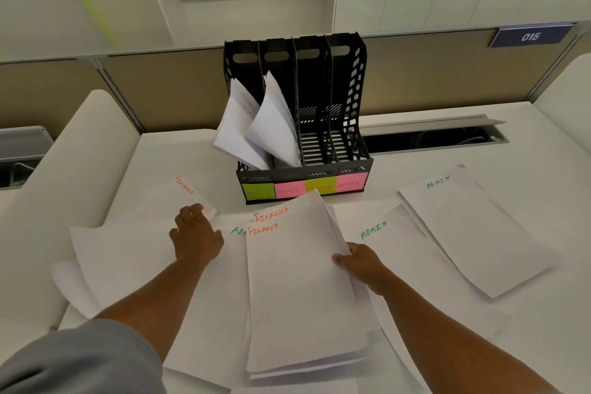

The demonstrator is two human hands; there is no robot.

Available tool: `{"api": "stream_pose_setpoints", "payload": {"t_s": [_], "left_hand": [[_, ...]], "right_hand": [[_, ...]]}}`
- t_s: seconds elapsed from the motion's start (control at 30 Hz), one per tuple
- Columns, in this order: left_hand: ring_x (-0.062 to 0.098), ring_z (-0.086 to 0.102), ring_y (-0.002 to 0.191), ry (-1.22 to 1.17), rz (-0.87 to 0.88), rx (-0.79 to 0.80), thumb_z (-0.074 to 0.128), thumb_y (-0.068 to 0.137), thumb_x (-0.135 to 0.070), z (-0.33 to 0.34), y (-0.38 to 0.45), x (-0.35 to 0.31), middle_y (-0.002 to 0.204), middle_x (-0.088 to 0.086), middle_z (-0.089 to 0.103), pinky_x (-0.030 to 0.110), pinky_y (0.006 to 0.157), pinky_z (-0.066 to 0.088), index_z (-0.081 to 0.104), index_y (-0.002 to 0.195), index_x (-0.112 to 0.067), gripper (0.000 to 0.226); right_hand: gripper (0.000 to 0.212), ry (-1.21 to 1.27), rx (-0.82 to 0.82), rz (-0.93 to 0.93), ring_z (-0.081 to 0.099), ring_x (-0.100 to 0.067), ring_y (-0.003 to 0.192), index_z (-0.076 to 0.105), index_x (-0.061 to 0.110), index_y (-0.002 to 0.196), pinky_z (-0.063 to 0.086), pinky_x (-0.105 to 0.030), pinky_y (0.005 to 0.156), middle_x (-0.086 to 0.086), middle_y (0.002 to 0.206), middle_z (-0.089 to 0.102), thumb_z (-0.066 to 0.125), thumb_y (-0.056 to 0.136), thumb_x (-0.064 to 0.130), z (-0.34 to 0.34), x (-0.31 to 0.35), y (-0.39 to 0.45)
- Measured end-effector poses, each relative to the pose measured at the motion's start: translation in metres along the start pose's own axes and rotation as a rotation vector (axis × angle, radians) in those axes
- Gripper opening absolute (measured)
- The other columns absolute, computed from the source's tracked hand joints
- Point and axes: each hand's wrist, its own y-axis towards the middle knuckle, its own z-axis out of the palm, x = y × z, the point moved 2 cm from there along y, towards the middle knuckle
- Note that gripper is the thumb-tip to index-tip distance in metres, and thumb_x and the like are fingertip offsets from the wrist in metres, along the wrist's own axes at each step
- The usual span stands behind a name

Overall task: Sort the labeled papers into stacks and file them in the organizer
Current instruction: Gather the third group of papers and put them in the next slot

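The white bench [527,345] carries everything, and the black organizer [300,112] stands upright at its far middle, against the partition. The organizer has four slots; sticky labels run along its front, green, pink, yellow and pink from left to right. The two left slots hold loose white sheets [256,125] that lean out toward the left; the two right slots show only their slatted floors.

Just in front of the organizer lies the FINANCE stack [297,291], several sheets with orange lettering at the top, its far corner reaching up to the organizer's labels. To the front right of the organizer lie two ADMIN papers with green lettering: the farther ADMIN sheet [473,233] and a nearer ADMIN sheet [399,253] partly under it. To the front left of the organizer a single FINANCE sheet [144,233] lies across other blank-looking papers.

The right hand [361,261] pinches the right edge of the FINANCE stack, thumb on top and fingers under the sheets. The left hand [195,233], front left of the organizer, rests on the single FINANCE sheet with its fingers [192,211] curled at that sheet's far corner; whether they pinch it I cannot tell.
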Motion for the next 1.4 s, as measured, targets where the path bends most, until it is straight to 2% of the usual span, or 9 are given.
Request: {"api": "stream_pose_setpoints", "payload": {"t_s": [0.13,0.4,0.6,0.8,0.93,1.0,1.2,1.27,1.4], "left_hand": [[0.03,0.04,0.124,0.071,-0.067,0.075,0.071,0.078,-0.027,0.002,0.014,0.009,0.131,0.012,0.038,0.045,0.094,0.042,0.026,0.139,-0.012,0.077],[0.034,0.055,0.107,0.025,-0.101,0.071,0.066,0.076,-0.008,-0.001,0.025,0.016,0.118,0.016,0.053,0.043,0.079,0.049,0.04,0.124,-0.005,0.054],[0.039,0.062,0.1,-0.095,-0.097,0.048,0.062,0.084,-0.017,-0.01,0.02,0.0,0.115,0.019,0.06,0.038,0.071,0.044,0.042,0.126,-0.003,0.048],[0.035,0.062,0.103,-0.294,-0.093,0.27,0.068,0.08,-0.027,-0.013,0.001,-0.057,0.112,0.016,0.063,0.033,0.073,0.046,0.044,0.123,-0.003,0.055],[0.018,0.069,0.062,-0.689,-0.217,0.517,0.061,0.077,-0.012,-0.008,-0.024,-0.107,0.098,0.015,0.068,0.026,0.053,0.055,0.053,0.117,0.003,0.043],[0.014,0.067,0.049,-0.831,-0.283,0.609,0.057,0.076,-0.006,-0.003,-0.037,-0.129,0.103,0.017,0.067,0.022,0.048,0.055,0.051,0.118,0.006,0.044],[0.019,0.074,0.074,-1.038,-0.378,0.797,0.059,0.084,0.001,0.002,-0.07,-0.167,0.101,0.017,0.069,0.021,0.06,0.059,0.057,0.111,0.005,0.027],[0.021,0.074,0.083,-1.086,-0.354,0.815,0.061,0.088,-0.004,0.004,-0.075,-0.17,0.103,0.018,0.071,0.024,0.068,0.06,0.054,0.117,0.006,0.032],[0.021,0.068,0.097,-1.126,-0.306,0.791,0.07,0.087,-0.029,0.01,-0.076,-0.162,0.114,0.01,0.065,0.03,0.077,0.058,0.042,0.139,-0.011,0.062]], "right_hand": [[0.019,0.02,-0.018,0.015,0.067,-0.018,0.086,0.068,0.016,0.102,0.053,-0.028,0.075,-0.005,0.097,0.07,0.062,0.085,0.022,0.001,0.003,0.006],[0.02,0.013,-0.019,0.021,0.066,-0.022,0.091,0.066,0.016,0.105,0.055,-0.035,0.084,-0.006,0.102,0.069,0.062,0.086,0.023,0.002,0.01,0.011],[0.029,-0.005,-0.015,0.031,0.064,-0.026,0.098,0.064,0.013,0.114,0.053,-0.041,0.091,-0.008,0.108,0.068,0.06,0.088,0.023,0.006,0.011,0.01],[0.029,0.002,-0.016,0.029,0.063,-0.026,0.099,0.062,0.012,0.116,0.053,-0.04,0.09,-0.009,0.108,0.067,0.058,0.089,0.023,0.012,0.011,0.006],[0.024,0.011,-0.03,0.021,0.064,-0.025,0.095,0.063,0.014,0.11,0.054,-0.04,0.089,-0.008,0.106,0.068,0.056,0.088,0.021,0.012,0.01,0.002],[0.023,0.022,-0.019,0.016,0.063,-0.025,0.096,0.062,0.015,0.11,0.053,-0.041,0.09,-0.008,0.108,0.067,0.055,0.089,0.023,0.01,0.009,-0.001],[0.053,0.002,0.06,-0.006,0.061,-0.024,0.101,0.061,0.014,0.114,0.049,-0.043,0.095,-0.007,0.111,0.065,0.043,0.092,0.058,0.006,0.012,-0.007],[0.058,0.014,0.08,-0.013,0.062,-0.024,0.102,0.061,0.015,0.114,0.05,-0.041,0.092,-0.005,0.11,0.065,0.049,0.086,0.065,0.004,0.012,-0.009],[0.036,0.031,0.092,-0.045,0.066,-0.025,0.096,0.061,0.012,0.111,0.055,-0.043,0.09,-0.009,0.108,0.068,0.072,0.08,0.027,0.0,0.007,-0.011]]}}
